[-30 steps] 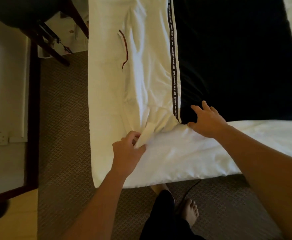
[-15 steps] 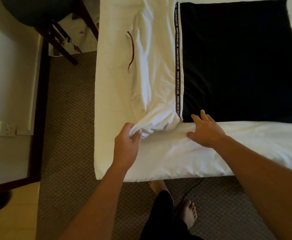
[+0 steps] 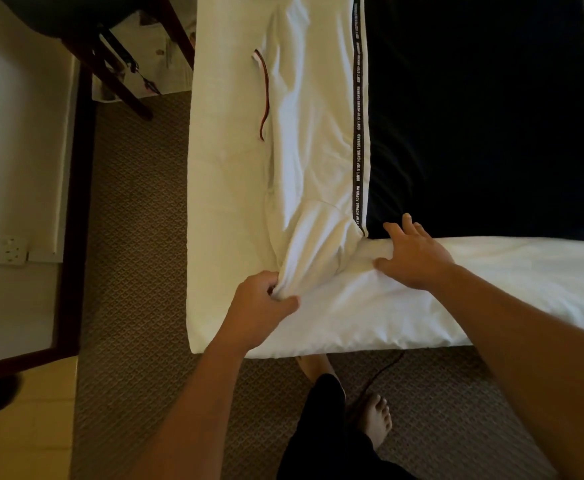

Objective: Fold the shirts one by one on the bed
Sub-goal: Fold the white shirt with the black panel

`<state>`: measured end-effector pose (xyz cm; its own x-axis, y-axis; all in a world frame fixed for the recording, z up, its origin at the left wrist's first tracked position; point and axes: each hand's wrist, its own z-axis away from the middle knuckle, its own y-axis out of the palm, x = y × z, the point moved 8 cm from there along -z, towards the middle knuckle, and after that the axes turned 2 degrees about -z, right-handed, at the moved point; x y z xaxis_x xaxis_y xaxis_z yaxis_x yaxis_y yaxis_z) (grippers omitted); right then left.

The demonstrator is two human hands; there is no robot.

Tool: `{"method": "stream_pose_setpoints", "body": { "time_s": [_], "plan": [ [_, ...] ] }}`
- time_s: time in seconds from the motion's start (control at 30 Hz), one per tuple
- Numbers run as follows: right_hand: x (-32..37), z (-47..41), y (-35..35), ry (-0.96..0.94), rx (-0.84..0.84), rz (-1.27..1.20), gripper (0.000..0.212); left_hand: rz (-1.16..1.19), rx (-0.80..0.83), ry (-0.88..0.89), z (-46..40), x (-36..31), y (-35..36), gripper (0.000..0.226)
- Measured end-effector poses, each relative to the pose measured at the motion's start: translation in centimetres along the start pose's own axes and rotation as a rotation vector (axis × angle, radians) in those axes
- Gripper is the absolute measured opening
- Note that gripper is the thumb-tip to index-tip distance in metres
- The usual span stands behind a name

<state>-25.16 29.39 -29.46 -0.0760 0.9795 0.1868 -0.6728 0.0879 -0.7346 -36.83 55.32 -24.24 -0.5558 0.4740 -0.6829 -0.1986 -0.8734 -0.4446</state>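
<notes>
Pulled nearer, white shirt [image 3: 318, 161] bunched in left hand [image 3: 259, 306]; right hand [image 3: 413, 261] flat, seemingly on bed [image 3: 422, 306].

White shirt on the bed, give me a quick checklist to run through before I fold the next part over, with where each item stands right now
1. Left hand grips the near end of the white shirt: ok.
2. Right hand lies open with its fingers spread at the shirt's near right corner: ok.
3. Shirt lies flat: not ok, it is bunched and creased near the left hand.
4. Black printed stripe runs straight along the shirt's right edge: ok.
5. Shirt fully on the bed: cannot tell, its far end runs out of view.
6. Whether the dark cloth is a separate shirt: cannot tell.
</notes>
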Motion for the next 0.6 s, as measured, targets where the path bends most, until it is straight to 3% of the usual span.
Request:
{"method": "stream_pose_setpoints", "body": {
  "time_s": [0.07, 0.17, 0.27, 0.33, 0.47, 0.6],
  "plan": [
    [0.0, 0.1, -0.1, -0.003, 0.007, -0.001, 0.083, -0.116, -0.077, 0.152, 0.6, -2.1, -0.2, 0.02],
    [-0.1, 0.2, -0.5, -0.001, 0.024, -0.019, 0.083, 0.029, -0.115, 0.193, 1.4, -3.6, -0.6, 0.018],
    [0.1, 0.5, -1.2, 0.004, 0.032, -0.04, 0.082, 0.245, -0.136, 0.107, 2.1, -3.4, -1.2, 0.02],
    [0.2, 1.2, -1.4, 0.013, 0.013, -0.077, 0.079, 0.343, -0.034, -0.03, 2.5, -2.2, -0.3, 0.035],
    [0.5, 3.5, -1.0, 0.018, -0.101, -0.188, 0.067, 0.106, 0.176, -0.207, 3.6, 0.7, 1.8, 0.036],
    [0.5, 6.7, 1.5, 0.002, -0.116, -0.255, 0.058, 0.23, 0.061, -0.157, 5.1, -0.1, 1.9, 0.035]
  ]
}}
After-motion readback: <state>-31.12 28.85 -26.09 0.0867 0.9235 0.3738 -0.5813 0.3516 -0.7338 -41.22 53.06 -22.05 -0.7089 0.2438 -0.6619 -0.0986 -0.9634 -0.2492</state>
